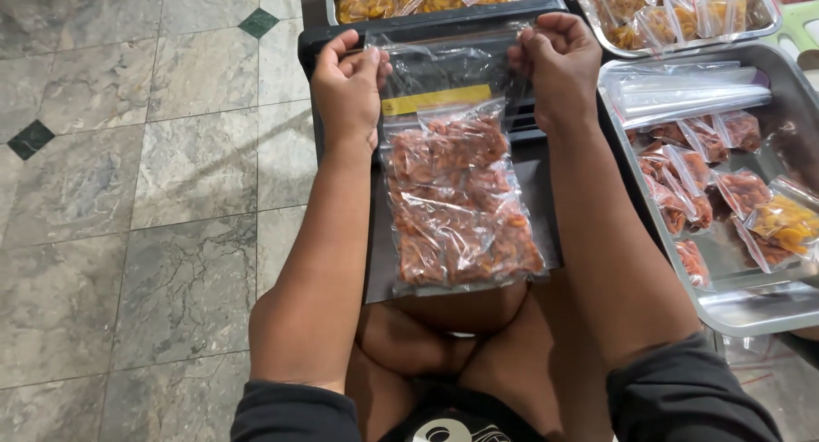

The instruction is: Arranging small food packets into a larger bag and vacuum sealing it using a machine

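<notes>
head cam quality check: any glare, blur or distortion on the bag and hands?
Head view: even, soft light with only faint shadows; the left hand and right hand are sharp, no motion blur. The clear bag of orange pieces shows white glare streaks on its plastic, and so does the steel tray. Floor tile lines bow slightly near the left edge, which suggests mild wide-angle distortion.

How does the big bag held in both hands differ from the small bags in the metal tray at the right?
The big bag is much larger than the small bags and holds several filled packets, while each small bag is one packet. The big bag is gripped at its top corners by the left hand and right hand; the small bags lie loose in the metal tray. Both are clear plastic with orange pieces inside.
</notes>
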